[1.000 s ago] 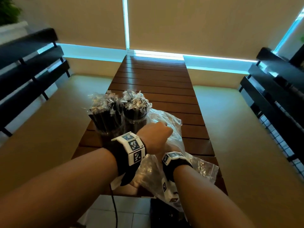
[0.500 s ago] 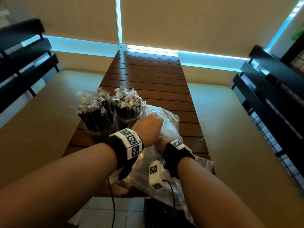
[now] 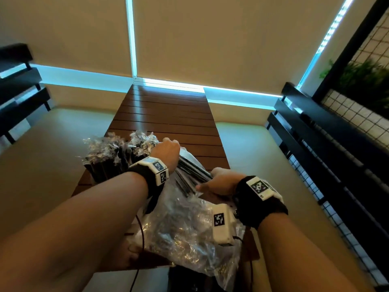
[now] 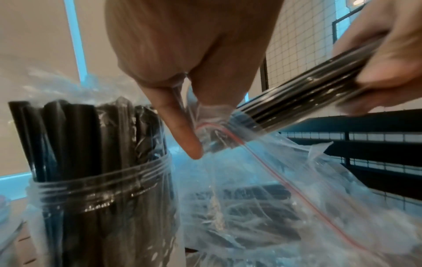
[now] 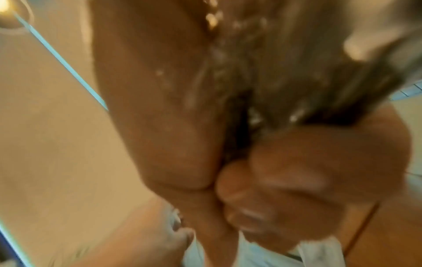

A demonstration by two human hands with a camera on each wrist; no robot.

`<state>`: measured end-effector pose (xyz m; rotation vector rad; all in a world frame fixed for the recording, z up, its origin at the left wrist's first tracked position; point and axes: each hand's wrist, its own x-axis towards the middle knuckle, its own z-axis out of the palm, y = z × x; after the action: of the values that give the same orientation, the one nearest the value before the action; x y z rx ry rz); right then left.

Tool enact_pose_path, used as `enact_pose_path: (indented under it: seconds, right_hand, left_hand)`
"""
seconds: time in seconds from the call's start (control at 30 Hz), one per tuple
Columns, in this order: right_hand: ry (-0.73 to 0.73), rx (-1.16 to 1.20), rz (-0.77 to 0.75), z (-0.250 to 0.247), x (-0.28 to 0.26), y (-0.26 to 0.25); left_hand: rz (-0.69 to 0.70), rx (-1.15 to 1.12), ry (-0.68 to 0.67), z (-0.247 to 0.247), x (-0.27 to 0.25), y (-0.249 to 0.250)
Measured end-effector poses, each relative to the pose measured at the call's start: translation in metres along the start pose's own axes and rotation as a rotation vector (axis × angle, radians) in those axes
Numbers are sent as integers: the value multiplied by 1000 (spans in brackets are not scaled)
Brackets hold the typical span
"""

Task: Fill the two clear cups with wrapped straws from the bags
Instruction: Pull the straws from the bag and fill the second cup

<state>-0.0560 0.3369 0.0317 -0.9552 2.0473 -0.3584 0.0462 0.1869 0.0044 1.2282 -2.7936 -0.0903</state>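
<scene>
Two clear cups [image 3: 105, 163] [image 3: 142, 144] stand side by side on the wooden slat table [image 3: 168, 114], both packed with black wrapped straws; the nearer cup [image 4: 102, 189] fills the left wrist view. A clear zip bag [image 3: 185, 228] lies crumpled to their right. My left hand [image 3: 168, 148] pinches the bag's red-lined rim [image 4: 205, 126], holding it up next to the cups. My right hand [image 3: 219, 182] grips a bundle of black wrapped straws [image 3: 189, 171] [image 4: 308, 95] whose far end is still in the bag's mouth. The right wrist view is blurred, with fingers [image 5: 297, 180] curled round the straws [image 5: 297, 72].
Dark slatted benches [image 3: 315, 144] [image 3: 19, 98] flank the table on both sides. A wire grid with plants [image 3: 362, 85] stands at the far right. A black cable [image 3: 143, 239] hangs over the table's near edge. The far half of the table is bare wood.
My right hand has come out from under the left wrist to the right, drawing a bundle of straws out of the bag. The left hand has lifted the bag's rim. The head view has tilted up.
</scene>
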Motion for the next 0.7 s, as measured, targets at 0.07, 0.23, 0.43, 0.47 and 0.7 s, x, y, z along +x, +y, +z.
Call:
enact_pose_path:
  seconds: [0.07,0.23,0.43,0.47,0.7]
  right_hand:
    - [50,-125,-30,-12,-23,5]
    - [70,-182,-79,-35,-86,15]
    - [262,-7,-264,-42,-95,17]
    - [357,-29,-327,-36,-86,16]
    - [721,88,-435,28,-26,-1]
  left_hand:
    - [-38,-34,4,-9,2,-1]
    - [-68,-41,-8,-21,-2,1]
    - [36,54,-84,-9,-25,8]
    - [84,98,-117,-5,-32,9]
    - [209,-306,-278,-64,-57,-6]
